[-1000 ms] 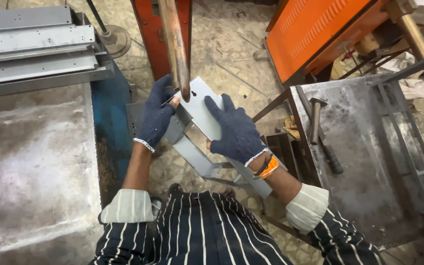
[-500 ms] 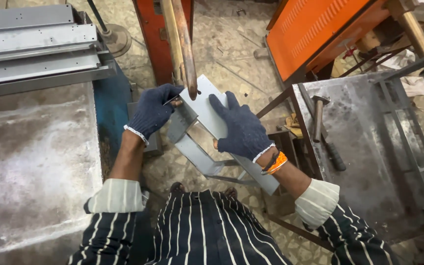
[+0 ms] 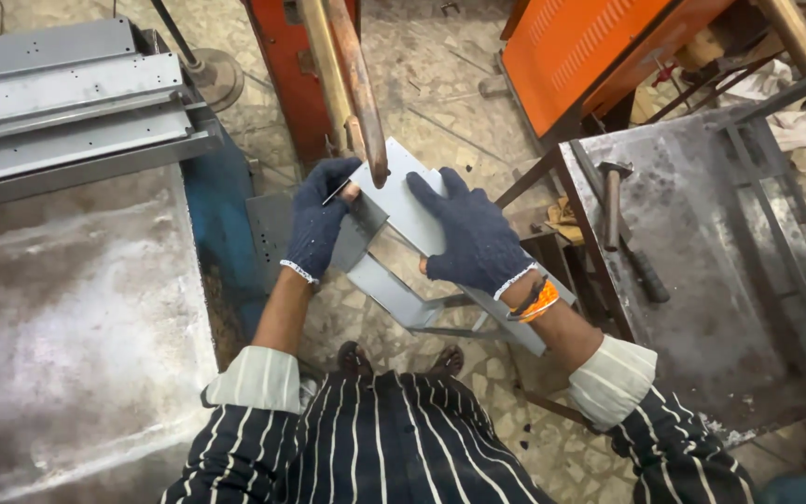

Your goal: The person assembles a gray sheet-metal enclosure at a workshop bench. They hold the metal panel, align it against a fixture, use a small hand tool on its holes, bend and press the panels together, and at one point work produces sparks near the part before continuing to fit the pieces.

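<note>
We see a bent sheet-metal part (image 3: 403, 210), pale grey with a smooth flat top face and folded side flanges, held at waist height under the tip of a rusty brown rod (image 3: 358, 89). Our left hand (image 3: 319, 224), in a dark knit glove, grips its left edge, fingers curled. Our right hand (image 3: 473, 238) lies spread on the top face. The rod tip appears to touch the sheet. A hammer (image 3: 613, 201) rests on the steel table (image 3: 701, 308) at right.
</note>
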